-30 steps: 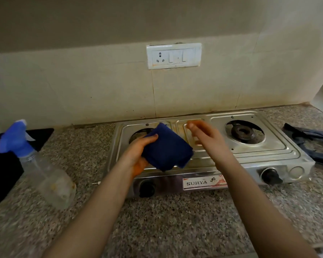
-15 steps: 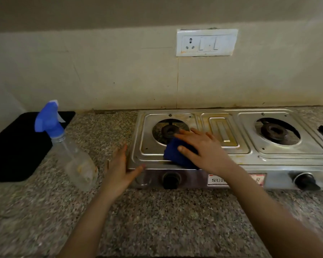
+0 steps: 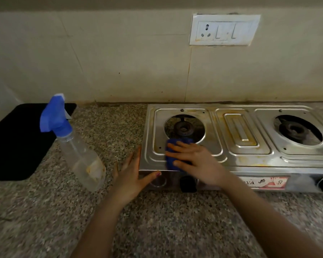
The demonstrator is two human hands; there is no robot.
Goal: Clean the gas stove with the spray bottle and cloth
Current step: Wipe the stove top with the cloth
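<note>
**Wiping the stove's front left corner**

I am pressing the cloth [image 3: 177, 146] flat onto the stove [image 3: 250, 161] with my right hand [image 3: 196, 162], fingers spread across it rather than pinching it. Most of the cloth is hiding under my palm; a blue edge is peeking out past my fingertips, toward the left burner [image 3: 183, 128] just beyond them.

My left hand [image 3: 131, 175] is lying open and holding nothing, fingers along the stove's left edge, thumb touching the front panel, bracing it, I think.

The bottle [image 3: 78, 149] is standing untouched on the counter [image 3: 157, 220], just outboard of my left hand.

The cloth is soft and limp, so I judge it will bunch under a sideways push; a flat palm is holding it better than fingertips would. The stove looks light and its steel slick, so it may slide without the brace. The bottle looks nearly empty and light; I would take it at the neck, below the blue trigger.
</note>
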